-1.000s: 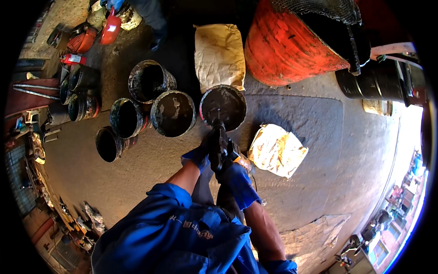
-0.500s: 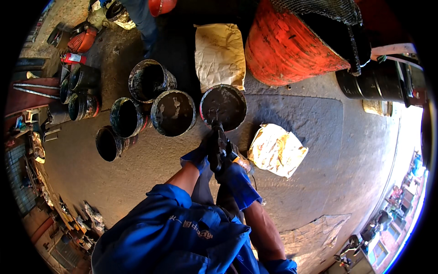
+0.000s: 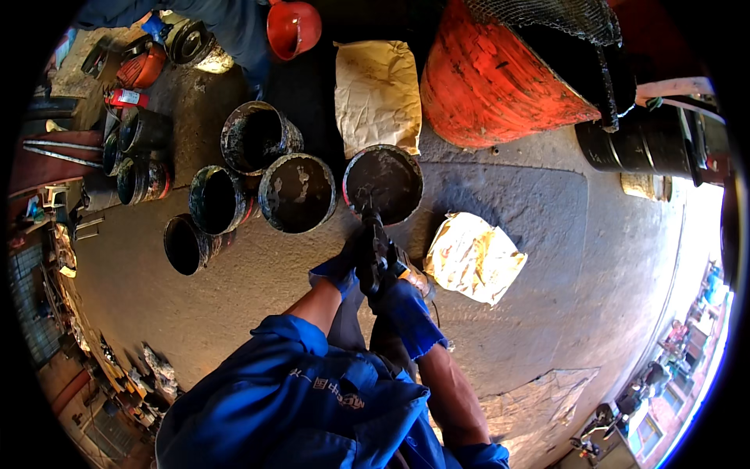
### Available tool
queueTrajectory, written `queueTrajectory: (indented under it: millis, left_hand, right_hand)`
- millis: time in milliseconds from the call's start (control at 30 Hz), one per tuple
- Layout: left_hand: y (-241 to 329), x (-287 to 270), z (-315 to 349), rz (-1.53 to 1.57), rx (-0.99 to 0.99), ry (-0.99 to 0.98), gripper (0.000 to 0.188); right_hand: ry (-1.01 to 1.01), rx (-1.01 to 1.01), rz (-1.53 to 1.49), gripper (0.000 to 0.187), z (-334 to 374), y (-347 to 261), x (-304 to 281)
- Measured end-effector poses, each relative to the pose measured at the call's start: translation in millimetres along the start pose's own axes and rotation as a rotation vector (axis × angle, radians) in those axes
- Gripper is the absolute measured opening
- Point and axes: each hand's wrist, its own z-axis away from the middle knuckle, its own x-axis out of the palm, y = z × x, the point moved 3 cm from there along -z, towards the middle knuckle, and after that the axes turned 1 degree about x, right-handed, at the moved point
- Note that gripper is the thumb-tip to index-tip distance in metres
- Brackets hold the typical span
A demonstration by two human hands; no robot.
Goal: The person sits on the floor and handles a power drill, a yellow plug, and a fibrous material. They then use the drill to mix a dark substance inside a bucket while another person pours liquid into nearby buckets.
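Note:
Both my hands wear blue gloves and grip a dark long-handled tool point(image 3: 373, 234) whose far end dips into a round black bucket point(image 3: 384, 181) of dark paste on the concrete floor. My left hand point(image 3: 341, 264) is on the left of the shaft. My right hand point(image 3: 394, 283) holds it just below and to the right. The tool's tip is hidden in the bucket's dark contents.
Several more dirty buckets point(image 3: 297, 192) stand to the left. A paper sack point(image 3: 377, 91) lies behind, a crumpled yellowish sack point(image 3: 472, 255) to the right. A big orange container point(image 3: 500, 78) and a black drum point(image 3: 644, 141) sit at the back right. Another person holds a red scoop point(image 3: 292, 28).
The other person's red scoop has moved from the far left to the top middle. My hands and the tool stay at the bucket, shifting only slightly.

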Motion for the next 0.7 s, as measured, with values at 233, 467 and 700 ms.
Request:
queueTrajectory:
  millis: [233,467,700]
  left_hand:
    - [4,-9,2,0.033,0.008,-0.041,0.029]
    - [1,0,3,0.048,0.014,0.117,0.027]
    - [1,-3,4,0.095,-0.015,0.023,0.026]
  right_hand:
    - [0.012,-0.003,0.012,0.035,4,-10,-8]
    - [0.033,-0.027,0.041,0.037,6,-9,-10]
    - [0.063,-0.044,0.063,0.04,11,-16,-11]
